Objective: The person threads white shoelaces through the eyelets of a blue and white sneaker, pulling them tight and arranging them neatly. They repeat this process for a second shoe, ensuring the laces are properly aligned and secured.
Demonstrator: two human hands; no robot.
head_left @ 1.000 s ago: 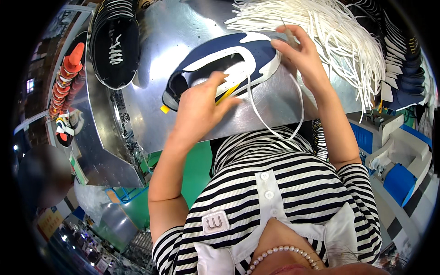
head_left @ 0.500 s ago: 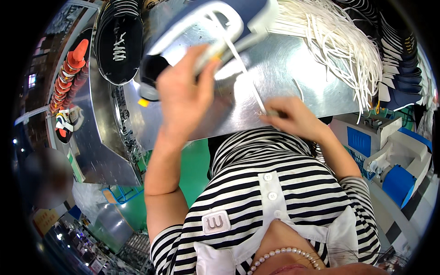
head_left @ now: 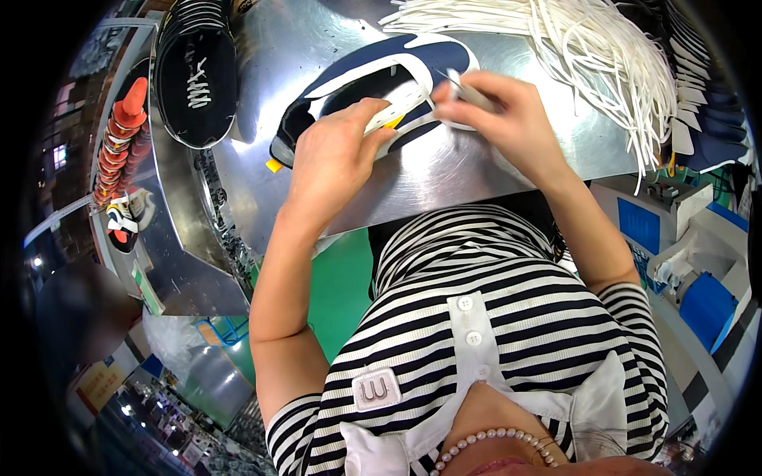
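Observation:
A navy and white shoe upper (head_left: 435, 57) lies on the metal table in front of me, its toe to the right and a yellow tab at the heel end. My left hand (head_left: 332, 155) is closed on its near edge, fingers on the white eyelet strip and thumb outside. Over the toe side, my right hand (head_left: 514, 119) pinches a white shoelace (head_left: 453, 82), of which only a short piece shows; motion smears the fingertips. Part of the upper's near side is hidden behind my hands.
A thick bundle of white shoelaces (head_left: 599, 83) hangs over the metal table's (head_left: 413, 186) right part. Stacked shoe uppers (head_left: 706, 119) stand beyond it. Black uppers (head_left: 196, 83) lie at the left, beside a row of orange-red pieces (head_left: 123, 135). A grey-blue machine (head_left: 702, 278) stands at the right.
The upper has come down onto the table, toward me. My right hand has moved from the table's front edge up to the toe; the long taut stretch of lace no longer shows.

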